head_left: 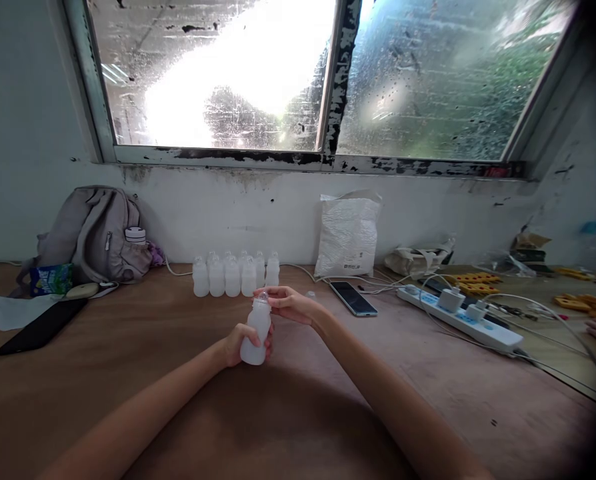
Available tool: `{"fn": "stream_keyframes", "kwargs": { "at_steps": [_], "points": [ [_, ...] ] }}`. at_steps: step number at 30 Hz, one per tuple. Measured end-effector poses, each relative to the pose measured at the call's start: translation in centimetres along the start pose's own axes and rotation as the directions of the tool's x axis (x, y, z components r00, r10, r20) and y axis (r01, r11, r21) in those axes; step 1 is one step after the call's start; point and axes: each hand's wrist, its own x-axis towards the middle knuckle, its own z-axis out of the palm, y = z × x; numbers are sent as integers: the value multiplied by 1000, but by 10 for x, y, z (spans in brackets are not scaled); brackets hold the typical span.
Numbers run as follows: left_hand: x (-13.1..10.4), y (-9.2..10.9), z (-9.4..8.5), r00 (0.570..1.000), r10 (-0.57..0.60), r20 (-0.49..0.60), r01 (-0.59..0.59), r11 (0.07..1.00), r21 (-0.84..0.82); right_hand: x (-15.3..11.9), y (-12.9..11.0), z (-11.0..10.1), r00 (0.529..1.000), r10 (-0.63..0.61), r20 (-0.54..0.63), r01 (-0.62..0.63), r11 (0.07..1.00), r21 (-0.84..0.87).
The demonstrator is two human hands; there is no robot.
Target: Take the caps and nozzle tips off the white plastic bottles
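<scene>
Milky bottle (256, 328) at the near middle of the brown surface (318, 407), in front of the person, its upper end leaning slightly to the right. Cannot tell from here whether its base touches the surface.

Left hand (241, 343): grip closed around the lower body, thumb across the near side, fingers curled behind. Right hand (291, 305): grip drawn in to a narrow pinch, thumb and fingertips on the clear top (261, 297); remaining fingers loosely bent. How hard either presses does not show.

Judgement on the handling: the left should do the steadying, firm enough to stop the body spinning, soft enough not to dent what looks like thin plastic. The right wants its fingertips spread evenly about the clear top, any turn or push running along the bottle's own axis. A sideways pinch could set the top crooked. Standing the bottle straighter would make a skewed fit easier to notice.

Behind, a cluster of similar bottles (233, 277) stands near the wall; elbow room there looks tight, so small wrist movements seem wiser. A phone (354, 298) lies beyond the right forearm, well apart from the work.
</scene>
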Motion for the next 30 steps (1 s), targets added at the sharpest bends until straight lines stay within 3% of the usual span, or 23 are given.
{"fn": "stream_keyframes", "kwargs": {
  "at_steps": [4,9,14,18,24,30],
  "points": [
    [4,3,-6,990,70,-121,-71,997,-1,5,3,8,996,-19,-91,10,994,-105],
    [4,8,-12,966,144,-213,-131,989,72,6,-4,14,992,-45,-121,33,995,-99],
    [3,7,-4,972,148,-182,-129,985,114,3,-8,10,993,5,-116,-18,994,-107],
    [2,3,-5,979,125,-163,-107,987,118,4,-4,9,990,-40,-134,30,996,-79],
    [5,-1,-10,980,149,-130,-127,978,164,8,4,11,972,-80,-222,8,951,-308],
    [4,3,-8,983,122,-135,-112,990,80,7,0,12,997,-13,-70,21,993,113]
  ]
}}
